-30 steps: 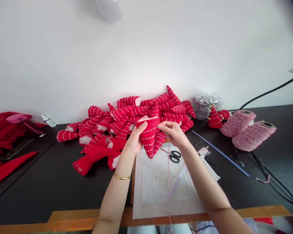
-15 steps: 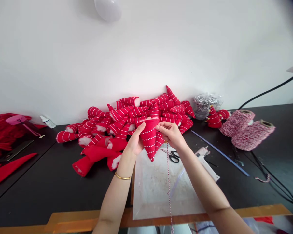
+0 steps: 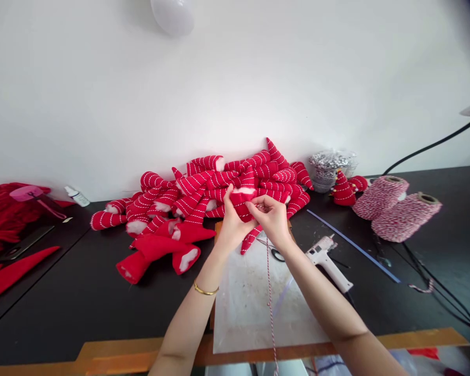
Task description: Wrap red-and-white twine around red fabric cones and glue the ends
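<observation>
Your right wrist (image 3: 289, 247) partly hides the scissors (image 3: 274, 251) near the glue gun (image 3: 329, 265); your left hand (image 3: 235, 225) and right hand (image 3: 273, 216) clasp the red cone (image 3: 242, 208) between them.

A plain white wall (image 3: 297, 78) rises along the back edge of the black table (image 3: 82, 308) in soft, diffuse light. Toward the left, a seam (image 3: 31, 288) crosses it slantwise; brown strips (image 3: 121, 347) line its front edge.

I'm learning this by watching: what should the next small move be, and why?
Probably draw the red-and-white twine snug with the right hand: it hangs below that hand, while the left hand steadies the stuffed red cone near its open end.
</observation>
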The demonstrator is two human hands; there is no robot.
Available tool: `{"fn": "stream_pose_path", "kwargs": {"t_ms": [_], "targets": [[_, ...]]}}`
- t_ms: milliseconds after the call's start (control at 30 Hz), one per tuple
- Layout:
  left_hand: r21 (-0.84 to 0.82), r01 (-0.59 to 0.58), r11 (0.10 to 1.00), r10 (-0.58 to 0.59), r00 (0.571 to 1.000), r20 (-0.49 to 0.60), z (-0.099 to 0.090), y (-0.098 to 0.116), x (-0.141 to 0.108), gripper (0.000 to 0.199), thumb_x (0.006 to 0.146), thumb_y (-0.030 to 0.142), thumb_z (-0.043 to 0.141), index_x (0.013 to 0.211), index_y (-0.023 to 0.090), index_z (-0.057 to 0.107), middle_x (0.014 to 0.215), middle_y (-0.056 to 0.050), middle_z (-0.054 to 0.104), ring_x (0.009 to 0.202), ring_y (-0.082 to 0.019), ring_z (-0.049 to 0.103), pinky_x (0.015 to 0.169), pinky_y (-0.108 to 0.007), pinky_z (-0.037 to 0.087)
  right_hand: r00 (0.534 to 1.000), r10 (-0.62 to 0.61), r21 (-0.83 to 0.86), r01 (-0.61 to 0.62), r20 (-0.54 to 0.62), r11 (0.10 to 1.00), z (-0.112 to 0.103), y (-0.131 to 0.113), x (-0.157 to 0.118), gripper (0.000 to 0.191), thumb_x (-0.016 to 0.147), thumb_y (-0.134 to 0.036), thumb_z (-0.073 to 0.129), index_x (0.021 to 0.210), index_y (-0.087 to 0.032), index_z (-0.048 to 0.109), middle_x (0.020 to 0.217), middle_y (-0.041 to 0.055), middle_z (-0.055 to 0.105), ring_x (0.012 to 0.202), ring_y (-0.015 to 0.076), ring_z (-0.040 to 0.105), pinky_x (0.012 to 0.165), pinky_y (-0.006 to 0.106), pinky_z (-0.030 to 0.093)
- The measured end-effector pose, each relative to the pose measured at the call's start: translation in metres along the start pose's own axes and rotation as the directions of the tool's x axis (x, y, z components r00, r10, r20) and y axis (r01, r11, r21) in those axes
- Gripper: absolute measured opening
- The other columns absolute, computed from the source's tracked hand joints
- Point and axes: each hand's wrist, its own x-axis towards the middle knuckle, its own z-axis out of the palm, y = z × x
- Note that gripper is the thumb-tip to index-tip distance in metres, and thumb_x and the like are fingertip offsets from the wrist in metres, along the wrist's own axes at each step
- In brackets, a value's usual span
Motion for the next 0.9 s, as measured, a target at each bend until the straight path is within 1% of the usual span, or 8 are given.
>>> {"fn": "stream_pose_path", "kwargs": {"t_ms": [133,200,267,367,567,767,833,900], "targets": [[0.126,-0.156,0.98,0.156,0.988,0.008,0.002,-0.001,0.0,0.093,0.063,0.011,0.089,0.141,0.039,0.046,0.146,-0.001,0.054,0.141,-0.033,0.045,0.114,-0.044,0.039,0.999,-0.009,0.027,0.007,0.047,1.0,-0.005,-0.005,0.001,0.022,0.078,-0.04,0.078,0.075,-0.019,0.072,0.071,0.003,0.067,0.06,0.0147,0.053,0.058,0.028,0.043],[0.13,-0.11,0.985,0.107,0.994,0.027,0.001,0.004,-0.001,0.081,0.064,0.013,0.089,0.134,0.035,0.053,0.136,-0.003,0.062,0.134,-0.034,0.052,0.111,-0.046,0.042,0.997,0.01,0.081,-0.016,0.074,0.997,-0.012,-0.007,0.005,0.023,0.075,-0.041,0.081,0.075,-0.019,0.073,0.07,0.0026,0.066,0.06,0.0141,0.053,0.057,0.027,0.043],[0.097,0.007,0.995,-0.011,0.999,0.043,0.0,0.01,-0.002,0.067,0.067,0.017,0.088,0.125,0.03,0.057,0.117,-0.005,0.07,0.12,-0.035,0.062,0.103,-0.051,0.048,0.995,0.037,0.123,-0.048,0.091,0.991,-0.019,-0.007,0.01,0.025,0.072,-0.042,0.083,0.075,-0.019,0.073,0.068,0.0014,0.064,0.057,0.0124,0.049,0.053,0.026,0.039],[0.015,0.129,0.992,-0.13,0.988,0.085,-0.004,0.017,-0.004,0.049,0.072,0.023,0.084,0.116,0.026,0.063,0.098,-0.004,0.073,0.106,-0.034,0.067,0.097,-0.055,0.05,0.988,0.118,0.179,-0.136,0.103,0.974,-0.026,-0.006,0.017,0.028,0.069,-0.044,0.085,0.073,-0.019,0.071,0.06,-0.002,0.056,0.049,0.0087,0.038,0.044,0.024,0.027],[-0.097,0.236,0.967,-0.222,0.965,0.137,-0.009,0.021,-0.006,0.045,0.076,0.029,0.08,0.118,0.024,0.065,0.113,-0.01,0.074,0.113,-0.038,0.063,0.101,-0.06,0.048,0.952,0.236,0.355,-0.292,0.193,0.888,-0.026,-0.012,0.019,0.036,0.063,-0.047,0.087,0.071,-0.019,0.067,0.047,-0.01,0.036,0.042,0.0039,0.016,0.04,0.024,0.008],[-0.163,0.309,0.937,-0.261,0.928,0.265,-0.011,0.025,-0.008,0.056,0.081,0.039,0.073,0.133,0.026,0.056,0.133,-0.014,0.065,0.131,-0.04,0.054,0.101,-0.056,0.051,0.931,0.26,0.418,-0.349,0.256,0.839,-0.025,-0.011,0.018,0.044,0.062,-0.045,0.089,0.095,-0.018,0.074,0.049,-0.0117,0.036,0.043,0.0038,0.013,0.039,0.023,0.007],[-0.159,0.319,0.934,-0.264,0.919,0.291,-0.012,0.024,-0.007,0.061,0.084,0.042,0.07,0.139,0.027,0.05,0.138,-0.013,0.062,0.134,-0.039,0.052,0.103,-0.054,0.051,0.936,0.244,0.401,-0.331,0.252,0.854,-0.024,-0.008,0.018,0.04,0.065,-0.045,0.087,0.092,-0.017,0.075,0.048,-0.0109,0.038,0.042,0.0037,0.014,0.039,0.023,0.008],[-0.137,0.322,0.937,-0.273,0.917,0.29,-0.012,0.022,-0.005,0.066,0.086,0.048,0.068,0.144,0.027,0.045,0.141,-0.014,0.06,0.135,-0.04,0.051,0.105,-0.056,0.05,0.962,0.205,0.37,-0.259,0.18,0.892,-0.024,-0.006,0.018,0.032,0.069,-0.044,0.085,0.084,-0.018,0.075,0.048,-0.0091,0.041,0.041,0.004,0.018,0.039,0.023,0.011]]}}
